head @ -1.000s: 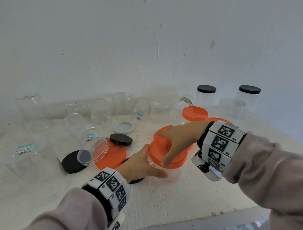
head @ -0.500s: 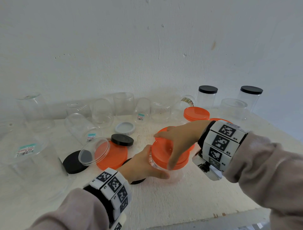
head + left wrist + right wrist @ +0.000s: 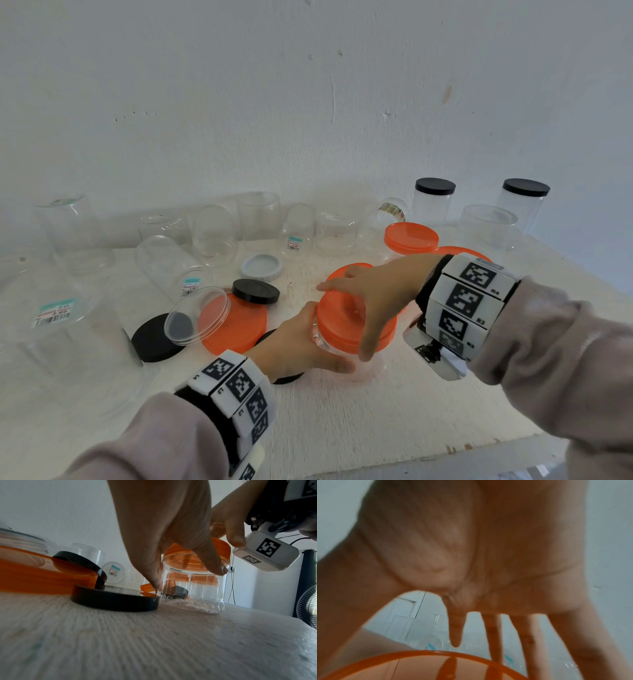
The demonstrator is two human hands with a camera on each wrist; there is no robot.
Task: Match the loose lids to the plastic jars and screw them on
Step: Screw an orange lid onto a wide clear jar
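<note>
A clear plastic jar (image 3: 359, 366) stands upright near the middle of the table, with an orange lid (image 3: 342, 325) on its mouth. My left hand (image 3: 298, 346) grips the jar's body from the left, thumb across the front. My right hand (image 3: 363, 308) arches over the lid, fingers spread round its rim and thumb on the near edge. In the left wrist view my fingers (image 3: 212, 566) wrap the jar (image 3: 193, 588) just under the orange lid (image 3: 221, 547). The right wrist view is blurred, showing the palm above the lid's rim (image 3: 419, 661).
Loose lids lie to the left: a big orange one (image 3: 236, 325), two black ones (image 3: 255, 291) (image 3: 154, 337), a clear one (image 3: 197, 315) and a white one (image 3: 262, 267). Several open clear jars line the wall. Lidded jars (image 3: 435, 202) (image 3: 411, 240) stand back right. The table edge (image 3: 411, 455) is near.
My right hand has twisted on the orange lid, its thumb sliding right along the near rim. The left hand and the jar have stayed where they were.
</note>
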